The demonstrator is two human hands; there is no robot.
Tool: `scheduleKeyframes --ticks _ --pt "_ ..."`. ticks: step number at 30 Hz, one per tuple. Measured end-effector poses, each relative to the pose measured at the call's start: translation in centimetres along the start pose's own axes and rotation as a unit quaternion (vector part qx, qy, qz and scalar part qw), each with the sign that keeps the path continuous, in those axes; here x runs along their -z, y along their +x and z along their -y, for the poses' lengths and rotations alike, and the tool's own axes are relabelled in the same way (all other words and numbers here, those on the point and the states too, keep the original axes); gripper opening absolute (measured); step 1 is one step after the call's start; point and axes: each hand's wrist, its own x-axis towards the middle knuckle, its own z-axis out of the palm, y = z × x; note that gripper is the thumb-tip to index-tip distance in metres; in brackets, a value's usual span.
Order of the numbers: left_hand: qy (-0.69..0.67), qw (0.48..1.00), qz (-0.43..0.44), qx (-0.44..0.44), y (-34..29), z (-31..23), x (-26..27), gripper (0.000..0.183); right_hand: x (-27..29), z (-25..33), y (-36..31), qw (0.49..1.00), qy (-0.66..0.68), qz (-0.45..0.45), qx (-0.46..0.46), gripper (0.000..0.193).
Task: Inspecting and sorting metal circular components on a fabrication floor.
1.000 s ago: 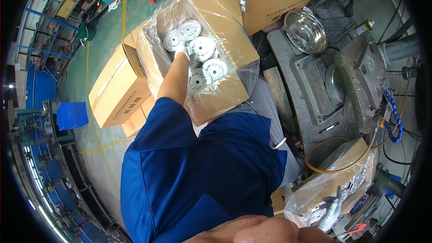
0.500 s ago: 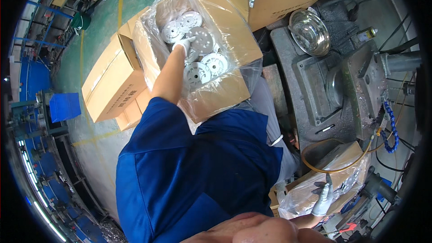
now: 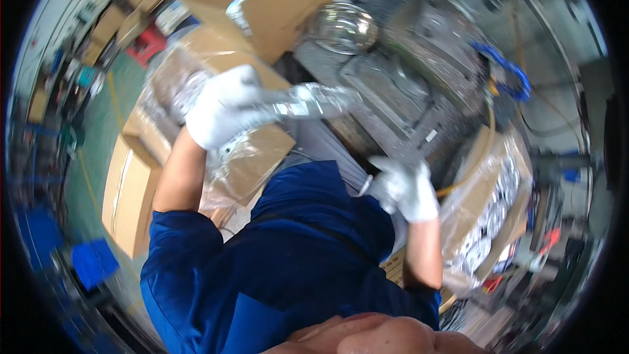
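Blurred by motion, my white-gloved left hand [image 3: 226,108] is raised above the carton, closed on the edge of a shiny metal disc [image 3: 311,101]. The disc is tilted and shows nearly edge-on, pointing toward the machine. More metal parts [image 3: 190,95] lie in the plastic-lined carton [image 3: 255,160] under that hand, partly hidden by it. My right hand [image 3: 406,190], also in a white glove, is in front of the machine bed, apart from the disc. Its fingers are smeared, so their state is unclear.
A grey machine bed [image 3: 367,128] with a shiny metal bowl [image 3: 344,26] stands ahead right. A blue jointed hose [image 3: 504,69] rises beside it. At right is another plastic-lined carton [image 3: 485,223] of metal parts, with a yellowish hose [image 3: 481,157] over its edge. A closed carton [image 3: 128,200] sits at left.
My left hand has come up out of the carton with a metal disc. My right hand has moved from over the right-hand carton toward the middle. The view has turned right.
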Motion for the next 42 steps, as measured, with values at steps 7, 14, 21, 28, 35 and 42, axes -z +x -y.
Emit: scheduleKeyframes --ticks 7,14,21,28,35,42 --pt "0.042 0.978 0.094 -0.184 5.7 -7.0 -5.4 0.052 -0.4 0.1 2.4 0.951 0.200 -0.133 0.192 0.038" --pt "-0.395 0.910 -0.001 0.126 8.8 -7.8 -15.1 0.086 0.5 0.6 2.3 0.946 0.094 -0.174 0.255 0.039" --pt "-0.355 0.924 -0.044 0.132 14.9 -5.9 -14.4 0.060 2.3 -1.0 -0.3 0.967 -0.089 -0.176 0.164 0.041" --pt "-0.352 0.923 -0.007 0.157 26.8 -3.9 -12.6 0.069 4.4 -12.4 -2.7 0.983 -0.015 -0.181 0.040 0.040" --pt "-0.191 0.968 -0.011 0.161 34.1 0.3 -17.6 0.085 6.0 -16.4 -3.8 0.961 0.061 -0.267 -0.025 0.037" --pt "0.010 0.958 0.199 0.206 34.7 -2.9 -14.2 0.097 7.1 -15.7 -3.0 0.959 0.049 -0.279 -0.019 0.035"
